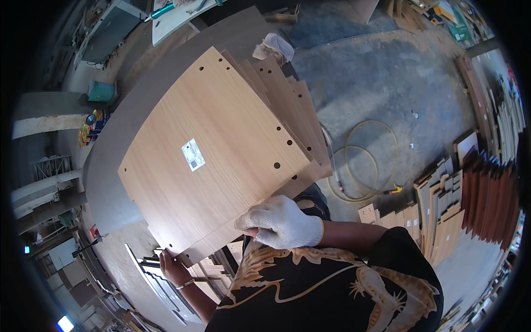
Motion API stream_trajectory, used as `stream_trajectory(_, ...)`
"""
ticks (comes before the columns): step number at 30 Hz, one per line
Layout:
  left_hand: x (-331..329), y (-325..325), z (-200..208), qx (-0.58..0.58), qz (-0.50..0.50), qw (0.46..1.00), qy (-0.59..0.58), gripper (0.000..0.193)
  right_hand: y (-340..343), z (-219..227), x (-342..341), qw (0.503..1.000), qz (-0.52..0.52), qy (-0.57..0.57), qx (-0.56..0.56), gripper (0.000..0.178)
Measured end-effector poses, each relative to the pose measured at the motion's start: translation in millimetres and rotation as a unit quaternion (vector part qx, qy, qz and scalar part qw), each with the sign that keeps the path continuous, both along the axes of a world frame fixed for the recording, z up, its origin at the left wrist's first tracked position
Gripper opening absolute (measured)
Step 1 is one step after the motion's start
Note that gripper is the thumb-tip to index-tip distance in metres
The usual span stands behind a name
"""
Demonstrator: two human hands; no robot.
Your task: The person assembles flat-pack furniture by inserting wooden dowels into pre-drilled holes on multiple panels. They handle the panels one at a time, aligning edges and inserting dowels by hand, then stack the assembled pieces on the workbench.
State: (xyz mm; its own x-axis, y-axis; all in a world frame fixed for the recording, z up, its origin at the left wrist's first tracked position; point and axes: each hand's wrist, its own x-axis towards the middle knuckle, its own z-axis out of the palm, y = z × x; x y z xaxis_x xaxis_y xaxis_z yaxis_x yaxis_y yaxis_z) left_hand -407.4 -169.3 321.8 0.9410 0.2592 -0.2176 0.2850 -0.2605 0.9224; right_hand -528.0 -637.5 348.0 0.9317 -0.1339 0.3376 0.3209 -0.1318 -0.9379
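A stack of wood-grain panels with drilled holes lies fanned out on a large grey-brown board or tabletop. The top panel carries a white printed label. My right hand, in a white knit glove, is curled over the panels' near edge, its thumb tucked below. At the near left corner my bare left hand grips the panel edge between fingers and thumb; some fingers are hidden. A crumpled white cloth rests beyond the stack's far end.
A yellowish hose lies coiled on the concrete floor to the right. Stacks of dark red boards and light panels stand at the right. A white table is at the far left, near a green bucket.
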Motion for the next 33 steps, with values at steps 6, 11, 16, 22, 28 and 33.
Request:
stream_trajectory(6,19.9,-13.6,4.8,-0.112,0.023,0.993,-0.002,0.020,3.6,6.3,5.6,0.996,-0.031,0.039,0.075,0.017)
stream_trajectory(11,52.6,-3.1,5.1,-0.126,-0.013,0.992,0.024,0.021,24.2,5.8,6.7,0.996,-0.019,0.049,0.065,0.016)
stream_trajectory(16,59.2,23.0,-6.6,-0.092,-0.061,0.994,0.023,0.025,17.6,26.3,6.0,0.938,0.009,0.231,0.257,0.015)
stream_trajectory(22,63.5,45.4,-24.5,-0.080,-0.099,0.992,0.011,0.026,12.1,32.4,13.9,0.895,-0.017,0.265,0.359,0.016)
stream_trajectory(28,65.8,-3.9,18.6,0.148,-0.162,0.975,0.040,0.036,4.7,30.0,14.3,0.889,-0.024,0.275,0.365,0.016)
stream_trajectory(33,41.1,-16.7,7.0,0.109,-0.086,0.990,0.031,0.039,-31.0,42.6,8.6,0.855,-0.038,0.288,0.430,0.014)
